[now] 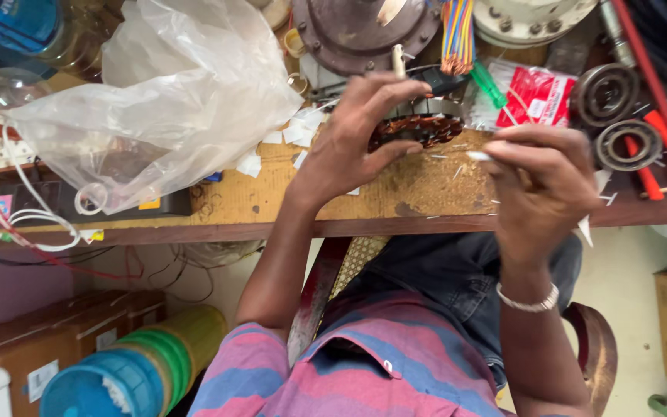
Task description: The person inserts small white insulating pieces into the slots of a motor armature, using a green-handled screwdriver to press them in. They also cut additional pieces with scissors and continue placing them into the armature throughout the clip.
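Cluttered workbench (395, 202), left hand (349, 147) gripping copper-wound stator (418, 129); right hand (542, 185) pinching white strip (479, 156)

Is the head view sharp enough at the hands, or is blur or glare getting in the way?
Head view: even light, no hard shadows; the left hand on the wound coil ring is fairly sharp; the right hand is slightly motion-blurred at the fingertips; the clear plastic bag shows mild glare.
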